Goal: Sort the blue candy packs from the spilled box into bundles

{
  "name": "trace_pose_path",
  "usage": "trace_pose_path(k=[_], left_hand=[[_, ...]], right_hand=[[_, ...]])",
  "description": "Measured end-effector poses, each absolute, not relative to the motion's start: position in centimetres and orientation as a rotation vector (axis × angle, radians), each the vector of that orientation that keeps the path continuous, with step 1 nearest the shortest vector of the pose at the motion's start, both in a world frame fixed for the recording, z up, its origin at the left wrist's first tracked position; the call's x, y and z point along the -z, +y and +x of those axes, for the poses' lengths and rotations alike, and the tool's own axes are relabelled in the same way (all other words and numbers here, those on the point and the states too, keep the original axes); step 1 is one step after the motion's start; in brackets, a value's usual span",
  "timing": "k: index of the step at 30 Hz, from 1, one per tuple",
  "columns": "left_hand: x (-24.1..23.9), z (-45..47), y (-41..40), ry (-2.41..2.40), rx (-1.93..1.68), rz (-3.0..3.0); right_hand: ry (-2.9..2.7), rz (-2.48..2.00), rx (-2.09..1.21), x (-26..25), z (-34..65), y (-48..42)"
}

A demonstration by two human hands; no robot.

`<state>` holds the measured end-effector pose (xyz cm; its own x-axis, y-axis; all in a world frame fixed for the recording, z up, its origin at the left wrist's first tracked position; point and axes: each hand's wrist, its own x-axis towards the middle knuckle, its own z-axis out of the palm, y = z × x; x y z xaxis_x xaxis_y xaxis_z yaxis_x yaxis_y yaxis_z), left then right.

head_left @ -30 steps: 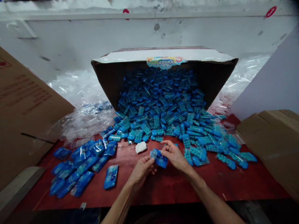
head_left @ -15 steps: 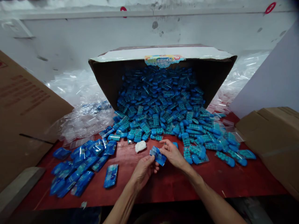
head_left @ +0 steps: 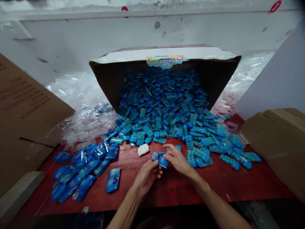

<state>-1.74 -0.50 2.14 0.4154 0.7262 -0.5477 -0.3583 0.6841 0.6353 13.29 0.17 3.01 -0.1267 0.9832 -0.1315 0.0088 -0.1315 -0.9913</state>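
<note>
Both hands pinch one small blue packet [head_left: 160, 159] in a clear bag just above the red table [head_left: 171, 187]. My left hand [head_left: 146, 175] grips its near left end with closed fingers. My right hand [head_left: 177, 159] holds its right end between thumb and fingers. Behind them a cardboard box [head_left: 107, 79] lies tipped on its side, and a heap of blue packets [head_left: 166, 111] pours from it onto the table. A white crumpled wad [head_left: 143, 149] lies just left of the hands.
Several bagged blue packets [head_left: 81, 168] lie in a group at the left, one packet [head_left: 113, 179] apart from them. Clear plastic bags [head_left: 81, 124] pile up at the back left and back right. Brown cartons stand at the left [head_left: 26, 114] and right [head_left: 278, 143].
The packet has dropped slightly and turned between the hands, which have drawn closer together. The view has shifted a little; everything else lies as before.
</note>
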Motion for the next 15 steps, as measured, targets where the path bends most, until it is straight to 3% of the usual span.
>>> trace_pose_path(k=[5,11,15], left_hand=[[-2.4,-1.8,-0.7,0.911,-0.725,0.41],[-2.8,-2.0,-0.7,0.985,-0.767,0.239],[-3.0,-1.8,-0.7,1.004,-0.777,0.139]], right_hand=[[-1.415,-1.315,-1.234,-3.8,13.9,-0.1],[-2.07,-1.82,-0.465,-3.5,17.5,-0.7],[-2.219,-2.018,-0.292,-2.8,18.7,-0.5]])
